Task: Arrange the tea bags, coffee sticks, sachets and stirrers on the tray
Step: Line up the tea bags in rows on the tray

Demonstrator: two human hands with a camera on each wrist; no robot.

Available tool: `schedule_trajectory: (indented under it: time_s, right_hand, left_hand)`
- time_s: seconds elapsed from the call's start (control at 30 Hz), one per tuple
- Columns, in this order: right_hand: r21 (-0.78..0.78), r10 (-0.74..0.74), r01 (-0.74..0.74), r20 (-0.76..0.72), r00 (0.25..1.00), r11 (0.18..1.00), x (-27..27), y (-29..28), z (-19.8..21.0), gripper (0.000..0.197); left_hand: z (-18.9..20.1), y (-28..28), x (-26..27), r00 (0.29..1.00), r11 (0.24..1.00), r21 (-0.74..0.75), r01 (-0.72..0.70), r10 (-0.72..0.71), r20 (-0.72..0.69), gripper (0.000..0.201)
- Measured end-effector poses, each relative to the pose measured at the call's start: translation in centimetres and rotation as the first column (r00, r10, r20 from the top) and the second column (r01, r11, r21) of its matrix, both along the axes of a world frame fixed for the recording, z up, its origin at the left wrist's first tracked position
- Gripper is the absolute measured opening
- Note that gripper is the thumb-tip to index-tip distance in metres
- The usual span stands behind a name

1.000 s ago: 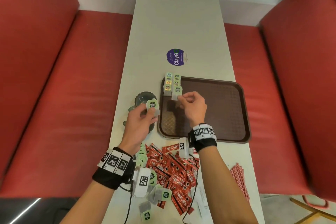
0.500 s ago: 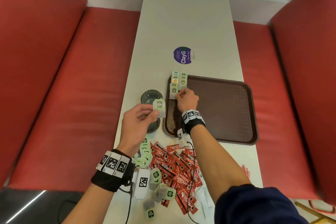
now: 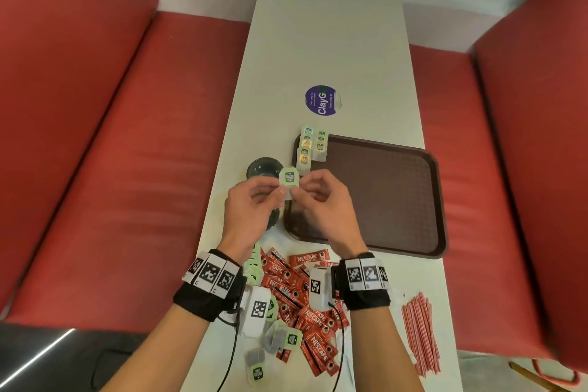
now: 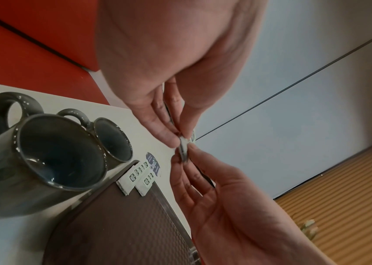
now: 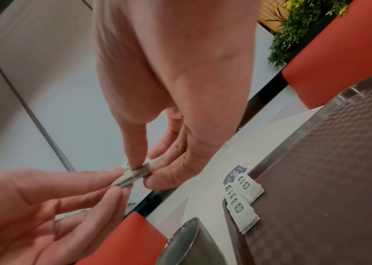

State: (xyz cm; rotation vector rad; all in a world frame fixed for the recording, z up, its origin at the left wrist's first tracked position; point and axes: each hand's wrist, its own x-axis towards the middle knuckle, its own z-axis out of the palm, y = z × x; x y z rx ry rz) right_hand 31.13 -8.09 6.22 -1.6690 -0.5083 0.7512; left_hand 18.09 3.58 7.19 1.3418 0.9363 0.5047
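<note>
Both hands are pinching one tea bag [image 3: 289,181] above the tray's [image 3: 397,200] near-left edge: left hand [image 3: 251,204] gripping the pale green tag, right hand [image 3: 321,200] gripping the grey pouch below. The bag is standing upright, tag pointing away from the person.

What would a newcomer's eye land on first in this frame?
Both hands meet above the tray's near-left corner, the left hand and the right hand pinching one green-tagged tea bag between them. Behind them, two short rows of tea bags sit at the far-left corner of the brown tray. A heap of red coffee sticks lies near the wrists.
</note>
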Motion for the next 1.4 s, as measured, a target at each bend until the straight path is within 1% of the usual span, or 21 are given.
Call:
schedule_trajectory:
  time_s: [0.07, 0.13, 0.2, 0.27, 0.37, 0.4, 0.47, 0.53, 0.63, 0.77, 0.9, 1.0, 1.1, 1.17, 1.3, 1.4]
  right_hand:
    - [0.014, -0.024, 0.024, 0.003, 1.000, 1.000, 0.0, -0.2, 0.0, 0.019]
    - [-0.006, -0.048, 0.048, 0.009, 0.999, 0.999, 0.5, -0.1, -0.6, 0.018]
    - [-0.072, -0.137, 0.139, 0.039, 0.990, 0.988, 1.4, 0.2, -1.8, 0.016]
    - [-0.150, -0.239, 0.249, 0.082, 0.968, 0.957, 2.6, 0.6, -3.1, 0.014]
    - [-0.260, -0.289, 0.319, 0.148, 0.946, 0.912, 4.4, 2.0, -5.2, 0.012]
    - [-0.292, -0.279, 0.317, 0.166, 0.946, 0.902, 4.9, 2.5, -6.1, 0.012]
    - [-0.362, -0.214, 0.277, 0.205, 0.955, 0.890, 5.5, 3.6, -7.7, 0.014]
    - [-0.394, -0.162, 0.242, 0.227, 0.960, 0.887, 5.8, 4.4, -9.0, 0.014]
    - [-0.420, -0.130, 0.228, 0.251, 0.959, 0.878, 6.2, 5.1, -9.9, 0.010]
    - [-0.468, -0.102, 0.224, 0.272, 0.957, 0.855, 6.4, 5.5, -10.4, 0.010]
    - [-0.503, -0.058, 0.229, 0.332, 0.941, 0.833, 6.3, 6.1, -9.9, 0.014]
    - [-0.501, -0.042, 0.256, 0.398, 0.917, 0.827, 5.5, 5.9, -8.8, 0.018]
    - [-0.448, -0.023, 0.235, 0.430, 0.903, 0.862, 3.3, 4.2, -6.5, 0.014]
    - [-0.427, -0.011, 0.209, 0.422, 0.906, 0.880, 0.8, 2.3, -4.8, 0.015]
    - [-0.436, 0.054, 0.083, 0.293, 0.955, 0.896, -5.2, -1.4, -3.1, 0.013]
    - [-0.454, 0.171, -0.042, 0.247, 0.954, 0.890, -9.1, -3.4, -2.8, 0.009]
  left_hand:
    - [0.0, -0.2, 0.2, 1.000, 0.999, 0.028, 0.016, -0.015, -0.020, 0.016]
    - [-0.1, -0.1, 0.0, 0.999, 0.998, 0.049, 0.028, -0.026, -0.033, 0.016]
    - [-0.1, -0.1, -0.4, 0.999, 0.998, 0.058, 0.020, -0.018, -0.032, 0.015]
    - [0.0, 0.1, -1.2, 1.000, 0.998, 0.059, -0.003, 0.005, -0.028, 0.013]
    - [0.3, 0.1, -2.8, 0.998, 0.996, 0.089, 0.001, 0.004, -0.056, 0.012]
    - [0.4, 0.0, -3.4, 0.997, 0.993, 0.114, 0.013, -0.004, -0.075, 0.014]
    - [0.2, -0.1, -4.8, 0.993, 0.985, 0.168, 0.045, -0.026, -0.116, 0.014]
    - [-0.2, -0.4, -6.3, 0.990, 0.978, 0.196, 0.072, -0.046, -0.136, 0.012]
    - [-1.0, -0.7, -8.4, 0.985, 0.983, 0.173, 0.063, -0.033, -0.171, 0.010]
    - [-1.9, -1.1, -10.2, 0.978, 0.994, 0.106, 0.005, 0.017, -0.206, 0.013]
    - [-2.1, -1.1, -10.9, 0.973, 0.994, 0.110, 0.020, 0.006, -0.231, 0.019]
    - [-1.9, -0.9, -11.5, 0.974, 0.988, 0.145, 0.046, -0.012, -0.226, 0.016]
    - [-2.5, -0.5, -12.7, 0.967, 0.979, 0.186, 0.087, -0.038, -0.250, 0.013]
    - [-3.5, -0.1, -13.8, 0.954, 0.973, 0.199, 0.118, -0.055, -0.296, 0.012]
    - [-5.1, -0.2, -16.2, 0.910, 0.949, 0.238, 0.206, -0.096, -0.404, 0.009]
    - [-6.0, -0.8, -18.3, 0.868, 0.929, 0.245, 0.276, -0.131, -0.480, 0.009]
